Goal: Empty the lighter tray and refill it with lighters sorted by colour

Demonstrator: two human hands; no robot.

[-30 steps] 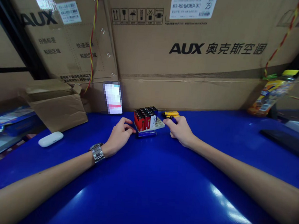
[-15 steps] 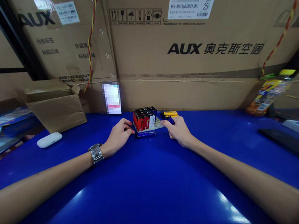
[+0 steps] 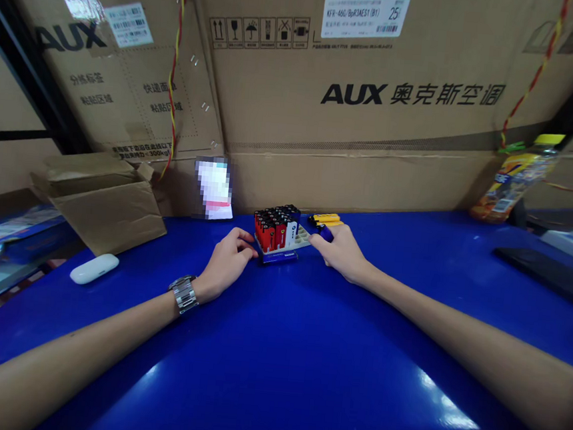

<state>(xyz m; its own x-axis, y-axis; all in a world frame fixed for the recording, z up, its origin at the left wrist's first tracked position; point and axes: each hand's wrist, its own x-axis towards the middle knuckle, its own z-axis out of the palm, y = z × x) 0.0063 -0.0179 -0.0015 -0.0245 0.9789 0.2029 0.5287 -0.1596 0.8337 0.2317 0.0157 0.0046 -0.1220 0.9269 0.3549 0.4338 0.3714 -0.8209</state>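
Observation:
Several red, white and dark blue lighters (image 3: 275, 233) with black tops stand upright in a pale slotted tray (image 3: 303, 237), filling its left part. Slots show at its right end. My left hand (image 3: 231, 257) has its curled fingers and thumb against the tray's left front corner, steadying it. At the tray's right end, my right hand (image 3: 341, 252) is closed around a dark blue lighter (image 3: 324, 231), mostly hidden by the fingers. Behind that hand lie yellow lighters (image 3: 326, 218). A blue strip (image 3: 279, 258) shows along the tray's front side.
A phone (image 3: 214, 188) leans against a large cardboard box (image 3: 354, 134) behind the blue table (image 3: 274, 361). On the left are an open small carton (image 3: 111, 213) and a white earbud case (image 3: 94, 269). A drink bottle (image 3: 513, 181) and a black flat object (image 3: 547, 274) are on the right.
My right hand has shifted very slightly at the tray's right end, the blue lighter still in its fingers. My left hand and the tray have stayed in place.

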